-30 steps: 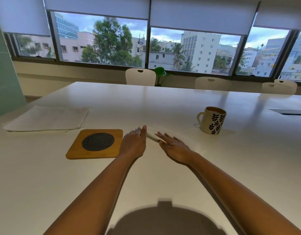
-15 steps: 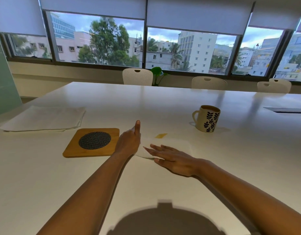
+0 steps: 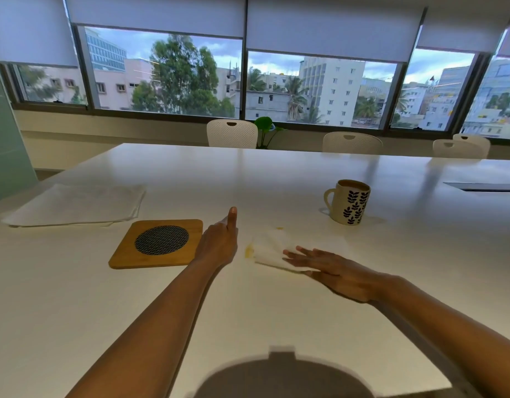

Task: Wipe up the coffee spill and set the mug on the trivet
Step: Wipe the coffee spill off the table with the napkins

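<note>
right hand (image 3: 331, 268) flat, fingers spread, pressing paper towel (image 3: 279, 249); it has slid the towel rightward in the last second, uncovering yellow-brown coffee spill (image 3: 249, 250) at its left edge, so wiping isn't finished | left hand (image 3: 219, 242) loosely curled, empty, beside trivet (image 3: 159, 242) | mug (image 3: 350, 201) on bench (image 3: 276, 311), far right, unmoved
</note>
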### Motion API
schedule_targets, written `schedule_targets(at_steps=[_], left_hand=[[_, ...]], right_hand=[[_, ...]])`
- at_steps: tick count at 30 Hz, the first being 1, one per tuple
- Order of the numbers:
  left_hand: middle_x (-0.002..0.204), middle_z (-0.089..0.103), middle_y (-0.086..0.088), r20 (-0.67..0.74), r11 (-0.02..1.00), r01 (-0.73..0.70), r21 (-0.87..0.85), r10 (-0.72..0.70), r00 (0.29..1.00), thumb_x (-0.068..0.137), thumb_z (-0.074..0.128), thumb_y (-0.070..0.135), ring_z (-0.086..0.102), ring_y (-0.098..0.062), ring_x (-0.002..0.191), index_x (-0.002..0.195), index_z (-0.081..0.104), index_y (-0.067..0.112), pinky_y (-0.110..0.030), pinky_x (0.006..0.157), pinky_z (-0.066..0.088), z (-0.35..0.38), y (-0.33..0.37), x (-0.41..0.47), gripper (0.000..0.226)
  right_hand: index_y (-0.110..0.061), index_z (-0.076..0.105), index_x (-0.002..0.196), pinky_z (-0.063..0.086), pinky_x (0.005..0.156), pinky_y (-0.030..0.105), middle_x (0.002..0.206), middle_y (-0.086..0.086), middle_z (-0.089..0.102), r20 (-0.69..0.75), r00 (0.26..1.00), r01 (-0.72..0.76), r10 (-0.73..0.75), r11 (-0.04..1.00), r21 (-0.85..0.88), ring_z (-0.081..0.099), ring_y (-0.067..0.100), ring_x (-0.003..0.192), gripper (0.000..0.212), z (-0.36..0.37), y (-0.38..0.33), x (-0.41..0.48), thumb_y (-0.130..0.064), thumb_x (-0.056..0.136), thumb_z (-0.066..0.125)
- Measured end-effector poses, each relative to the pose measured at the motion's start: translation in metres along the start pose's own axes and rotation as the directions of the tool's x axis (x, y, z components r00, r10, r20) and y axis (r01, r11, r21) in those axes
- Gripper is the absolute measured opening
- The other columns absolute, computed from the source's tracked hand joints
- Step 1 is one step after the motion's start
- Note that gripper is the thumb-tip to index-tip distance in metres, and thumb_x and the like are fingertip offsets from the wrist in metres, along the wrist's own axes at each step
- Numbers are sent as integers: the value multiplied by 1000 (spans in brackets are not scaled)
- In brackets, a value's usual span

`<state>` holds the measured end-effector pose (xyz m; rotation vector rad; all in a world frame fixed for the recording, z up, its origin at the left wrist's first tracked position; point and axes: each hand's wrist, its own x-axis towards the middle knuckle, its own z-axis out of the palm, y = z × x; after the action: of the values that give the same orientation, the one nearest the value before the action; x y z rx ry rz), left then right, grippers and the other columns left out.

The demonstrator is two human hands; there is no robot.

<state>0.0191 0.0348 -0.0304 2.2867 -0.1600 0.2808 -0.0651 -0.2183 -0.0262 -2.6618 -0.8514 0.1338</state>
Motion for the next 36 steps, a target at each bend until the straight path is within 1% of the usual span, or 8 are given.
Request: schedule_targets(at_steps=[5,8,11,15,21,29,33,36], left_hand=[[117,67,-20,18,990,1,-141,2,1000,99,14,49,63,-30,106,135,51,11,-39,96,46,0,4,-2,64],[128,61,-12,-12,925,18,-380,-24,1000,102,24,39,57,-23,118,129,56,7,-27,95,43,-7,13,-8,53],[135,50,-29,-65,761,-27,-648,-19,998,102,30,12,55,-26,111,128,48,-15,-7,71,47,-9,21,-16,41],[117,57,-23,61,560,82,-824,-56,997,99,41,10,56,-18,87,127,48,-14,-21,73,52,-12,32,-18,38],[81,77,-3,422,459,384,-801,-20,906,83,68,38,74,-16,67,79,77,17,-28,59,58,-16,27,-5,23],[72,69,-7,465,478,452,-753,-99,880,92,58,16,64,-15,54,96,67,5,-23,53,54,-22,22,0,15],[86,72,-16,652,198,634,-747,36,757,92,39,56,73,-27,68,107,59,6,-37,59,61,-30,24,1,56],[105,70,-19,721,216,689,-692,159,674,84,40,68,70,-35,94,122,55,10,-47,74,59,-33,24,0,71]], right_hand=[[-24,54,125,46,100,27,127,-4,61,-319,863,-10,391,644,765,55,13,122,43,-25,-12,10,-49,91,46],[-9,55,122,53,74,40,98,8,68,-197,682,85,704,191,978,65,26,89,39,-45,-16,23,-37,96,46],[-8,57,109,59,61,39,82,12,70,3,778,170,629,-215,962,69,27,70,34,-53,-36,35,-34,100,36],[-6,52,126,58,58,34,88,12,67,37,828,179,560,-325,929,67,25,73,41,-48,-57,55,-31,102,29],[-7,44,136,52,88,48,124,21,59,-36,864,227,502,-323,919,60,34,111,38,-42,-68,69,-8,98,41],[-22,68,92,56,54,27,78,-1,74,-361,797,195,485,359,913,71,13,66,36,-30,-62,64,10,85,52],[-18,73,91,55,59,18,82,-5,75,-483,791,286,375,472,834,71,10,72,37,-24,-60,60,7,91,46],[-17,73,97,55,62,19,97,1,72,-530,741,356,413,429,830,71,10,77,32,-22,-56,63,3,92,48]])
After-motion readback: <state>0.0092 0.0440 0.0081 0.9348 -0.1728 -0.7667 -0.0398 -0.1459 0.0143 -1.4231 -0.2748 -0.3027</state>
